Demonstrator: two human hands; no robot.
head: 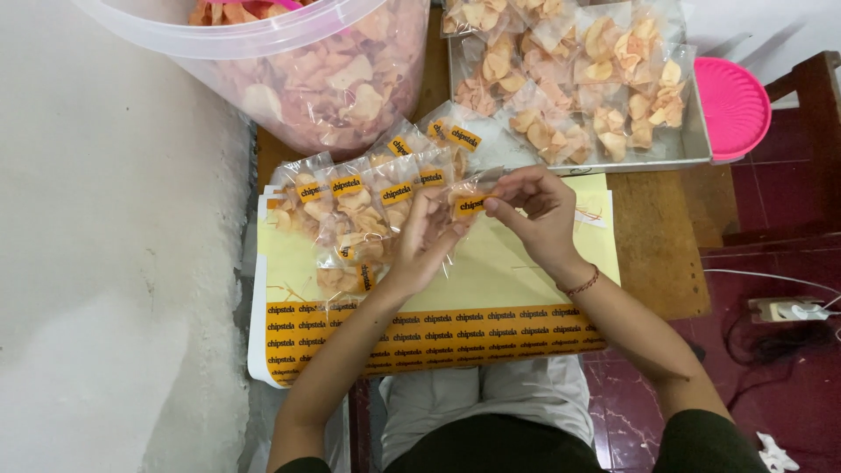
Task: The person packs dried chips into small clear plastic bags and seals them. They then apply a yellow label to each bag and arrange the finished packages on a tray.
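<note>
My left hand (419, 241) and my right hand (536, 215) both hold one small clear bag of chips (469, 197) over a yellow sticker sheet (491, 271). The right thumb and fingers press an orange label onto the bag's top. Just to the left lies a fan of several labelled chip bags (355, 206), each with an orange sticker. The sheet's lower rows (455, 333) still carry orange labels.
A large clear plastic tub of chips (307, 79) stands at the top left. A metal tray (696, 144) holds several unlabelled chip bags, with a pink lid (734, 107) beside it. A white wall runs along the left; a power adapter and cable (788, 309) lie on the red floor.
</note>
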